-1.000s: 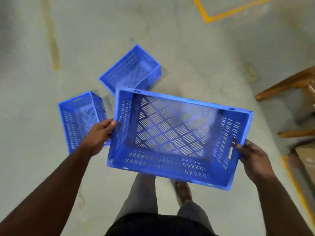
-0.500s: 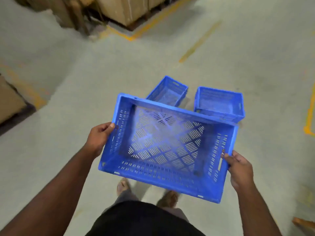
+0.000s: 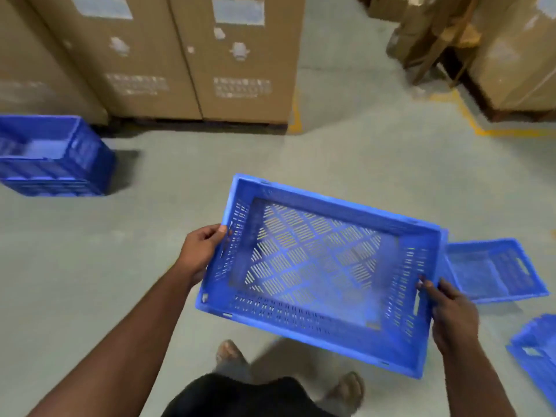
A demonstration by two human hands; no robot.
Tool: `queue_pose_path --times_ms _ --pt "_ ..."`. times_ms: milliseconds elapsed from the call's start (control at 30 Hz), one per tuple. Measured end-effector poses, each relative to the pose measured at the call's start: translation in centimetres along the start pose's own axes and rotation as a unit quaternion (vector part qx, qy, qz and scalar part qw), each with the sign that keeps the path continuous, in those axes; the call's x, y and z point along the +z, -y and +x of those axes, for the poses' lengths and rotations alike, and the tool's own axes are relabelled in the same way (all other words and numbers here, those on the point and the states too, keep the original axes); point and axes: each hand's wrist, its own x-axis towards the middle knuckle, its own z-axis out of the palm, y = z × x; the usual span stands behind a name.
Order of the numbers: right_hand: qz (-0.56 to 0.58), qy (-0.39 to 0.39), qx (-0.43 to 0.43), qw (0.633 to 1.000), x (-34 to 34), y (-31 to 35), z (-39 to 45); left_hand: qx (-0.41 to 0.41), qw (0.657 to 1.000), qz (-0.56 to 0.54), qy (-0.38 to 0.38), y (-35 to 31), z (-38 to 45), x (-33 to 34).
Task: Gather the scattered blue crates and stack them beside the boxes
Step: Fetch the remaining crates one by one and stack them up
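**— What have you got hold of?**

— My left hand [image 3: 201, 253] grips the short end of a blue crate [image 3: 322, 275] at its left rim, thumb on top and fingers curled under. My right hand [image 3: 451, 314] clasps the opposite end, fingers hooked at the handle slot. The crate is empty, open side up, carried at about waist level in the middle of the frame, tilted a little down to the right, above my feet.

**— Which step is that?**

— I judge it the carry: one crate picked up and on its way to the stack. At the left edge of the frame sits a pile of blue crates [image 3: 57, 158], just in front of the tall cardboard boxes [image 3: 192, 55] that fill the upper left. That looks like the place to set this one.

**— So what does the next move need?**

— Walking up and left across the grey floor [image 3: 346, 152], then lining the crate square over the pile's top rim before lowering it, both hands level so it nests rather than catches on a corner.

**— Anything left to fetch?**

— Yes. One loose crate [image 3: 493, 270] lies on the floor at the right, just behind the one I hold, and another crate [image 3: 538, 353] shows at the lower right edge.

**— Can you read the box labels?**

— No. There are white stickers and printed blocks, but all too blurred to read.
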Motion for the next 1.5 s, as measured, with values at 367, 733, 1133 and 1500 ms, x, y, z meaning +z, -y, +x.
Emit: queue_pose_path --times_ms 367,733,1133,1500 --pt "-0.093 0.186 -0.037 0.977 40.1 7.4 -3.2 -0.012 0.957 -0.147 -0.25 -1.7 3.9 -30.7" --pt "-0.122 0.306 -0.013 0.944 73.7 11.3 -4.1 -0.024 0.876 -0.223 -0.427 -4.8 8.2 -50.7" --pt "-0.142 0.403 -0.028 0.904 107.7 7.8 -17.8 -0.021 0.806 -0.266 -0.528 -3.3 10.4 -77.4" --pt "-0.092 0.349 -0.007 0.933 127.0 6.4 -31.4 -0.016 0.843 -0.214 -0.492 -8.7 15.9 -104.9"
